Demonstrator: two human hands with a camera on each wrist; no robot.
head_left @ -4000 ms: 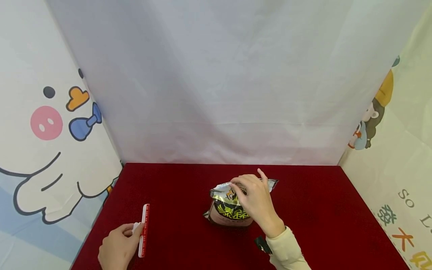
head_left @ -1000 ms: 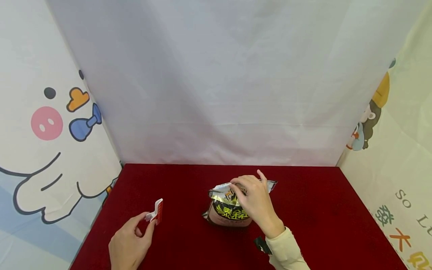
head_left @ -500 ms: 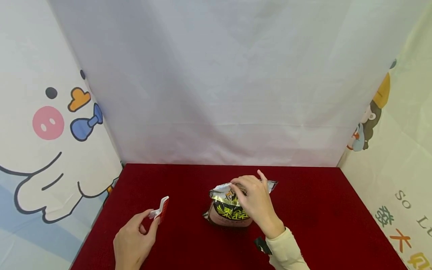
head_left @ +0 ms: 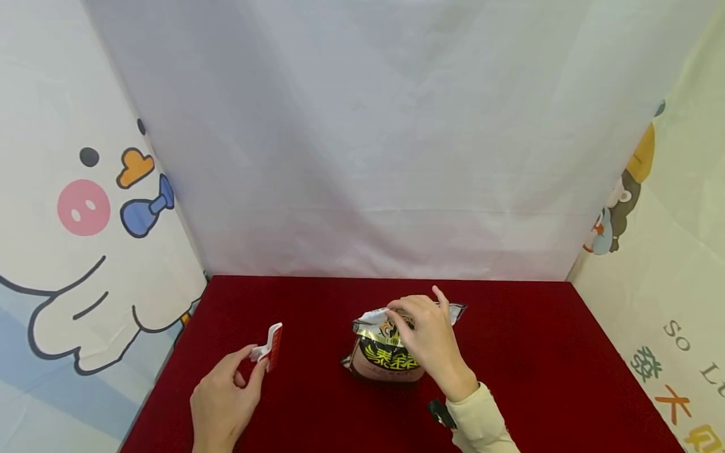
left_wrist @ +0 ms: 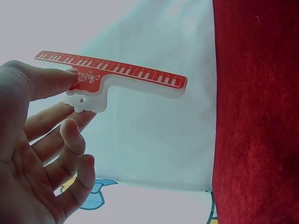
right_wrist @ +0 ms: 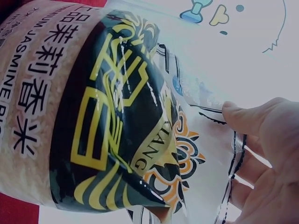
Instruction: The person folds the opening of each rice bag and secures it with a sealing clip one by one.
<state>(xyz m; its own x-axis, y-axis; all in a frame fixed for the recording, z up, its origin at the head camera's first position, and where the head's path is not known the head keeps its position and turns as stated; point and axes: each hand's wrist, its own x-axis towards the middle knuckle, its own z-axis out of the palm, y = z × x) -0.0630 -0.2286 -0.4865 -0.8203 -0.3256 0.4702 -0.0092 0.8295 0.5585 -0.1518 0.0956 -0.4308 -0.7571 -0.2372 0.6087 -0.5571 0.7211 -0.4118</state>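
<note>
My left hand [head_left: 223, 396] pinches a red and white clip [head_left: 274, 347] printed with piano keys, held above the table at the left. In the left wrist view the thumb presses the red grip tab of the clip [left_wrist: 121, 69], with fingers behind its white half; the other fingers curl loosely. A bag of jasmine rice [head_left: 382, 368] sits upright in the middle of the table. My right hand [head_left: 430, 343] pinches its top edge between thumb and fingers. The right wrist view shows the bag [right_wrist: 107, 112] close up, its clear top flap [right_wrist: 210, 149] folded over.
The table [head_left: 527, 365] is covered in dark red cloth. A white curtain [head_left: 385, 157] hangs behind it. Printed cloths stand on the left [head_left: 73, 302] and right [head_left: 668, 283]. A small dark object [head_left: 440, 413] lies by the right sleeve.
My left hand has lifted the clip from near the table's left side, moving it right and turning it. In the last half second it rose slightly. My right hand stays on the bag.
</note>
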